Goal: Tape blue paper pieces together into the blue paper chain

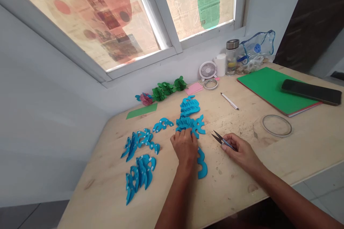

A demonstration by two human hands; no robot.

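My left hand (185,148) is over the near edge of a fanned stack of blue paper cutouts (185,123), fingers curled together on it; the fingertips are partly hidden. Between the thumb and fingers of my right hand (239,149) is a small pair of thread snips (223,140), blades apart and pointing left, away from the paper. A wavy blue cutout (202,167) lies beside my left wrist. Another fanned blue stack (190,106) is just beyond. Further left are several folded blue cutouts with small white patches (141,171).
Along the wall stand green paper shapes (166,88), a small fan (208,70), a tape roll (210,84) and a glass bottle (231,57). A white pen (229,101) lies mid-table. At right are a green sheet (268,87), a phone (311,91) and a thin ring (276,125).
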